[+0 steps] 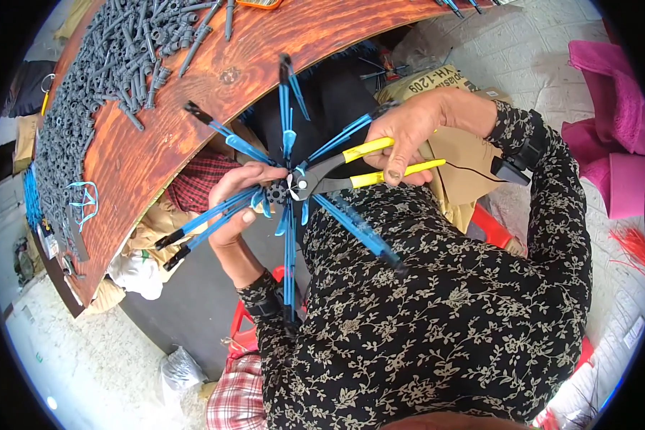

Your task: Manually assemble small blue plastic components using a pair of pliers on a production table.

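In front of my body, my left hand (pixel 235 197) is closed around the hub of a blue multi-armed frame (pixel 355 228). Its thin arms spread out in all directions like spokes, each ending in a black tip. Yellow-handled cutting pliers (pixel 369 149) are in my right hand (pixel 412 132), with the handles somewhat apart. The dark head of the pliers lies at the hub, close to my left fingers. What sits between the jaws is too small to make out. Some of the arm tips are blurred.
A brown wooden table (pixel 229 75) curves across the upper left, bearing a large heap of grey plastic parts (pixel 129 43) and a blue loop (pixel 84 203). Pink cloth (pixel 616 107) hangs at the right. A printed sack (pixel 426 82) and a cardboard piece (pixel 466 161) lie beyond my right hand.
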A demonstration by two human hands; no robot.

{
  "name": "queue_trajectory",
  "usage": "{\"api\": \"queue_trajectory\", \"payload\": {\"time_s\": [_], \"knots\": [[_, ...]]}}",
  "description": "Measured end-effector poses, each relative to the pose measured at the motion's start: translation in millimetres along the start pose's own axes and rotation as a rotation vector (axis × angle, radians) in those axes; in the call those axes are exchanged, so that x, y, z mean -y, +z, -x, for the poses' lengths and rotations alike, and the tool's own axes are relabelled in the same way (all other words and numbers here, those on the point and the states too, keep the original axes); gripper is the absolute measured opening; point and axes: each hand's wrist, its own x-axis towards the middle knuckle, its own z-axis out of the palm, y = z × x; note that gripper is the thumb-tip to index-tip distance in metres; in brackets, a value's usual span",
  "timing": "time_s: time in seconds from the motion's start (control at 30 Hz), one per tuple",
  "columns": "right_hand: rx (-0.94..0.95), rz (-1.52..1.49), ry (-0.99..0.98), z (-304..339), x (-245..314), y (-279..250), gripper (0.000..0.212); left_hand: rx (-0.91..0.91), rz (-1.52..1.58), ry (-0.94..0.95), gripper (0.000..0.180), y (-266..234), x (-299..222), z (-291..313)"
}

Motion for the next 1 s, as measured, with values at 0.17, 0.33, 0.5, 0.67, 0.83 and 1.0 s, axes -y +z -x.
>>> {"api": "queue_trajectory", "payload": {"time_s": [0.17,0.33,0.5,0.67,0.83,1.0], "knots": [[-0.054,0.025,-0.004,-2,10,2,0.032,-0.036,-0.034,0.089,0.050,-3,18,-5],[-0.070,-0.006,-0.041,0,15,3,0.032,-0.134,-0.397,0.237,0.045,2,21,-9],[-0.106,-0.013,-0.027,5,19,6,0.032,-0.271,-0.246,0.220,0.037,35,15,-24],[-0.161,0.036,0.001,19,18,11,0.032,-0.283,-0.091,-0.001,0.033,45,8,-17],[-0.253,0.048,0.051,26,24,20,0.034,-0.338,-0.130,0.045,0.036,44,21,-19],[-0.216,0.063,0.051,26,17,20,0.035,-0.372,-0.104,0.144,0.039,43,37,-16]]}}
